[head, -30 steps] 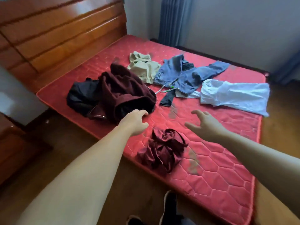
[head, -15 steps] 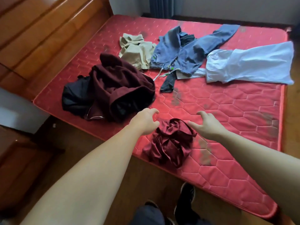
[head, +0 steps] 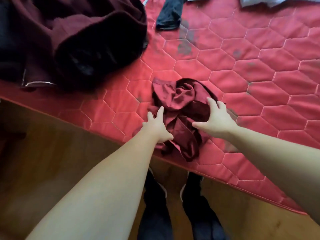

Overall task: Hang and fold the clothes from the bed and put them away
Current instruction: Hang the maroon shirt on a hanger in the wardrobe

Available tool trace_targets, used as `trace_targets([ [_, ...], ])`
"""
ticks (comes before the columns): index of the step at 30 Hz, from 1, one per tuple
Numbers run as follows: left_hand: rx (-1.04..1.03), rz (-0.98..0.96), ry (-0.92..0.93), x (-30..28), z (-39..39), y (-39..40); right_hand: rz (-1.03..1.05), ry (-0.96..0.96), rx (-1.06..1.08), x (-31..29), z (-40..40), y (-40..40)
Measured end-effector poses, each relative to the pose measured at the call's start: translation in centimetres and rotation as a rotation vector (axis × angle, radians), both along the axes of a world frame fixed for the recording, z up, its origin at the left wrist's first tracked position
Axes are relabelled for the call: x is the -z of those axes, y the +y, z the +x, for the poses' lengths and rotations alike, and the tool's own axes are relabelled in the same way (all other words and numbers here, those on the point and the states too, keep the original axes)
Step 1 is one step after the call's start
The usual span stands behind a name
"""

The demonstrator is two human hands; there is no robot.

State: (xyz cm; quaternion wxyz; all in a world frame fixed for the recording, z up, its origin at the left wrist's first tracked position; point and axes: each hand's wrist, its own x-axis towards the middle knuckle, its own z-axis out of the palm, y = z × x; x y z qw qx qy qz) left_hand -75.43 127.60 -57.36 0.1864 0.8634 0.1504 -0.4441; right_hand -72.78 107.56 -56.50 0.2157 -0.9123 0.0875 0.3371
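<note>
A red quilted mattress (head: 225, 70) with hexagon stitching sits above a wooden floor (head: 52, 144). Near its front edge lies a crumpled maroon garment (head: 178, 101). The left hand (head: 155, 126) reaches to the garment's left side, fingers spread and straight. The right hand (head: 216, 119) hovers over its right side, fingers apart, slightly bent. A dark maroon pile (head: 83, 40) lies upper left.

A wooden floor (head: 52, 144) ran alongside the near edge, brown and glossy. Two dark shoes (head: 155, 184) with pale soles stood on it, below dark trouser legs (head: 154, 220).
</note>
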Motion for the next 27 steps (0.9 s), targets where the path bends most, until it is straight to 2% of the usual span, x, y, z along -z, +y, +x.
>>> trace_targets([
  [2, -0.034, -0.036, -0.045, 2.2, -0.6, -0.1, 0.007, -0.007, 0.035, 2.2, 0.3, 0.3],
  [6, -0.044, -0.062, -0.263, 4.6, -1.6, -0.7, 0.073, 0.005, 0.154, 5.1, 0.0, 1.1],
  [9, -0.111, -0.095, -0.339, 4.5, -1.4, -0.5, 0.093, -0.072, 0.186, 6.1, -0.7, 1.7],
  [12, -0.167, -0.148, -0.420, 2.5, 0.2, 0.0, 0.154, -0.136, 0.277, 4.3, 0.2, 1.7],
  [16, -0.224, -0.183, -0.525, -3.2, 4.0, 0.9, 0.245, -0.173, 0.330, -2.3, 3.9, 0.9],
  [19, -0.225, -0.189, -0.600, -9.1, 6.9, 1.8, 0.299, -0.273, 0.303, -9.3, 7.5, 0.1],
  [23, -0.278, -0.231, -0.729, -18.9, 10.6, 2.8, 0.416, -0.402, 0.266, -20.0, 11.8, 0.0],
  [27, -0.221, -0.302, -0.844, -30.1, 13.5, 3.3, 0.649, -0.460, 0.400, -31.1, 14.4, 1.7],
])
